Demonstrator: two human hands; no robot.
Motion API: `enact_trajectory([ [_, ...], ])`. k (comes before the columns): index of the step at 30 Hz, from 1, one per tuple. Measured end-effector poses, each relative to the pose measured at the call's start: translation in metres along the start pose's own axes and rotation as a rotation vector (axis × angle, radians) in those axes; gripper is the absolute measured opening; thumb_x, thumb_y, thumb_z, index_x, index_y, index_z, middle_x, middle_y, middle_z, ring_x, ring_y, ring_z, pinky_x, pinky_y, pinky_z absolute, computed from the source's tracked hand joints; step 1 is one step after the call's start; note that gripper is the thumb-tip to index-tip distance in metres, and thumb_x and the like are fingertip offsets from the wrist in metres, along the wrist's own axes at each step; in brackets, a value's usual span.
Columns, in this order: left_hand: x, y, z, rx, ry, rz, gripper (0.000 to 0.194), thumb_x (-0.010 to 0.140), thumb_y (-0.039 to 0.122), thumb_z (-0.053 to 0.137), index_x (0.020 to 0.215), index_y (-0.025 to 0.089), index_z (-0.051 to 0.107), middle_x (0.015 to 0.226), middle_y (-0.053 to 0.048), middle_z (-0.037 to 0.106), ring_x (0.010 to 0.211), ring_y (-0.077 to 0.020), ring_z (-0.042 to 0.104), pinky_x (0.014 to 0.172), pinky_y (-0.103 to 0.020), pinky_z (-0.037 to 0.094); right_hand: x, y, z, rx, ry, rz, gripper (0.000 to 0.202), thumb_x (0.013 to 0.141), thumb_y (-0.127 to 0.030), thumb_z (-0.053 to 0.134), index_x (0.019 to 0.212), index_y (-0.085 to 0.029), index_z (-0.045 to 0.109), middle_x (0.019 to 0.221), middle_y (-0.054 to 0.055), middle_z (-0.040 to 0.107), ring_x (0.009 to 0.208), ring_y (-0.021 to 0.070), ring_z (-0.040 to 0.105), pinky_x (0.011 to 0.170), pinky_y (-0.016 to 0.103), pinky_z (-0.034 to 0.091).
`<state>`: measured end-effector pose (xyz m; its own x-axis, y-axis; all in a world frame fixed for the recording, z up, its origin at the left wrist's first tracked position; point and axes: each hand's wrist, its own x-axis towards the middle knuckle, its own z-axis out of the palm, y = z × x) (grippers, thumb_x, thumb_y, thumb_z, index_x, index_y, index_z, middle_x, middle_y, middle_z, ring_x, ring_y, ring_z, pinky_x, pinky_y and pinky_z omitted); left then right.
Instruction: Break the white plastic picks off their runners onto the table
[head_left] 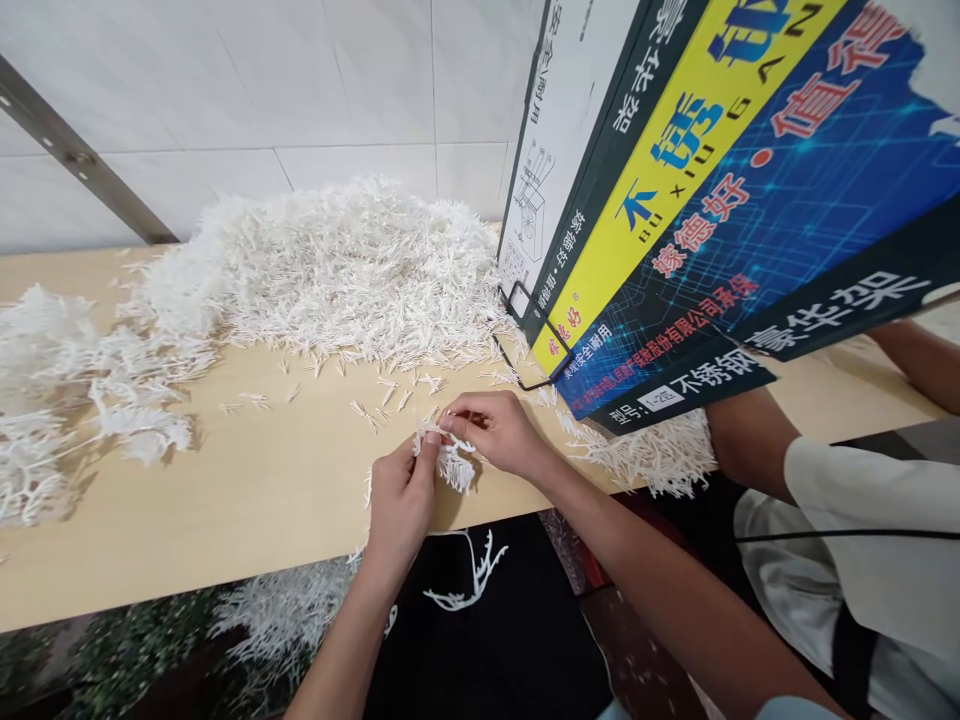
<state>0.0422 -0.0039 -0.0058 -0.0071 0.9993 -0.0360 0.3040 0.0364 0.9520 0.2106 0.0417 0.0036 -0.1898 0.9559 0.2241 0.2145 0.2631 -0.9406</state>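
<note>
My left hand (405, 490) is closed on a white branched plastic piece (454, 466) just above the front part of the table. Its thumb presses the piece near the top. My right hand (491, 428) meets it from the right, with thumb and index finger pinched at the upper end of the same piece. Small white sprigs (386, 390) lie scattered on the table just beyond my hands. A large heap of white sprigs (352, 270) rises behind them, against the wall.
More white branched pieces (142, 420) cover the table's left side. A tall printed box (675, 220) stands at the right, a black wire frame (534, 345) at its corner. Beyond it are a person's arm (750, 440) and white clothing. A white branch (476, 580) lies on my dark lap.
</note>
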Motion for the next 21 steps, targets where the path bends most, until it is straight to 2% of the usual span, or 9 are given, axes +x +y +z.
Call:
enact_trajectory([
  [2, 0.000, 0.001, 0.000, 0.061, -0.054, 0.034, 0.043, 0.099, 0.052, 0.052, 0.082, 0.017, 0.070, 0.055, 0.004, 0.046, 0.056, -0.0130, 0.043, 0.057, -0.026, 0.030, 0.001, 0.006, 0.000, 0.074, 0.106, 0.082, 0.023, 0.087, -0.035, 0.071, 0.075, -0.016, 0.073, 0.064, 0.001, 0.068, 0.054, 0.0119, 0.058, 0.052, 0.023, 0.044],
  [4, -0.001, 0.001, -0.001, 0.105, -0.069, 0.058, 0.042, 0.099, 0.050, 0.052, 0.078, 0.017, 0.068, 0.054, 0.004, 0.045, 0.055, -0.0128, 0.042, 0.056, -0.026, 0.029, 0.002, 0.012, -0.001, 0.166, 0.233, 0.139, 0.024, 0.086, -0.037, 0.072, 0.073, -0.016, 0.070, 0.060, 0.000, 0.064, 0.049, 0.0109, 0.055, 0.047, 0.023, 0.042],
  [6, -0.003, 0.000, -0.001, 0.106, 0.000, 0.050, 0.044, 0.099, 0.050, 0.051, 0.071, 0.018, 0.062, 0.053, 0.004, 0.042, 0.053, -0.0124, 0.040, 0.055, -0.027, 0.027, 0.002, 0.015, -0.004, 0.256, 0.354, 0.156, 0.026, 0.086, -0.039, 0.072, 0.073, -0.017, 0.068, 0.059, -0.001, 0.062, 0.047, 0.0099, 0.053, 0.044, 0.021, 0.041],
  [8, -0.004, -0.001, -0.002, 0.090, 0.061, 0.029, 0.046, 0.099, 0.051, 0.052, 0.067, 0.018, 0.057, 0.052, 0.005, 0.037, 0.052, -0.0118, 0.035, 0.053, -0.027, 0.024, 0.002, 0.015, -0.005, 0.320, 0.413, 0.156, 0.027, 0.086, -0.041, 0.073, 0.074, -0.018, 0.066, 0.060, -0.001, 0.061, 0.048, 0.0095, 0.053, 0.043, 0.020, 0.039],
  [12, -0.003, 0.000, -0.002, 0.096, 0.028, 0.027, 0.045, 0.098, 0.052, 0.053, 0.068, 0.018, 0.057, 0.054, 0.005, 0.036, 0.054, -0.0118, 0.035, 0.054, -0.026, 0.025, 0.000, 0.007, -0.005, 0.358, 0.318, 0.121, 0.029, 0.088, -0.045, 0.073, 0.078, -0.018, 0.067, 0.065, 0.000, 0.064, 0.053, 0.0099, 0.056, 0.047, 0.021, 0.044],
  [16, -0.001, 0.002, 0.000, 0.085, 0.065, 0.034, 0.044, 0.098, 0.052, 0.053, 0.070, 0.018, 0.060, 0.056, 0.004, 0.041, 0.057, -0.0124, 0.039, 0.056, -0.026, 0.029, -0.002, 0.002, -0.006, 0.387, 0.302, 0.097, 0.031, 0.089, -0.047, 0.073, 0.080, -0.018, 0.066, 0.067, -0.001, 0.063, 0.051, 0.0090, 0.055, 0.045, 0.021, 0.043],
  [21, -0.001, 0.001, 0.000, 0.025, 0.055, 0.002, 0.043, 0.098, 0.053, 0.054, 0.077, 0.017, 0.067, 0.055, 0.004, 0.046, 0.055, -0.0126, 0.043, 0.055, -0.025, 0.031, -0.003, 0.001, -0.008, 0.396, 0.291, 0.079, 0.030, 0.089, -0.047, 0.074, 0.081, -0.018, 0.067, 0.068, -0.001, 0.063, 0.051, 0.0089, 0.055, 0.047, 0.022, 0.043],
])
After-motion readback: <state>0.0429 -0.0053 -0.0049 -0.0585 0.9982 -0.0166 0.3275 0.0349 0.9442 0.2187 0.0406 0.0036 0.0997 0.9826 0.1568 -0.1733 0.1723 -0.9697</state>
